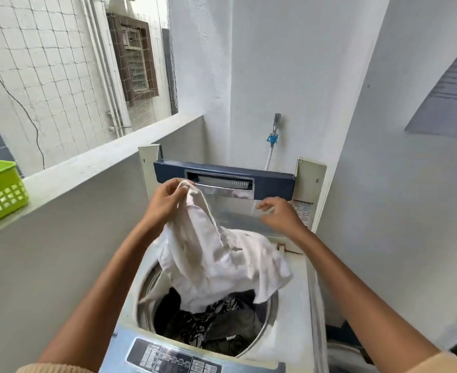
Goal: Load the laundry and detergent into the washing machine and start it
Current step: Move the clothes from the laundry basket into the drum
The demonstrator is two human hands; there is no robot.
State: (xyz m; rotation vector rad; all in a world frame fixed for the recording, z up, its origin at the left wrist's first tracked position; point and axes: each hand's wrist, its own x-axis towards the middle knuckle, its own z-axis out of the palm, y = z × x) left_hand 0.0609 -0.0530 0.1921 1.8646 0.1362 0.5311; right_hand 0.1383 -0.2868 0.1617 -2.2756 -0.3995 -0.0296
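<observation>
A top-loading washing machine [291, 313] stands below me with its lid [222, 172] folded up at the back. Dark clothes [216, 327] lie in the round drum. My left hand [165, 200] pinches the top of a white garment [216, 262], which hangs down and drapes over the drum's far rim. My right hand [278, 214] hovers to the right of the cloth with its fingers apart and nothing in it. The control panel [173, 358] runs along the machine's near edge.
A green plastic basket [1, 195] sits on the concrete ledge [87, 162] at the left. A tap with a blue fitting and hose [273, 138] is on the wall behind the machine. Walls close in on the left, back and right.
</observation>
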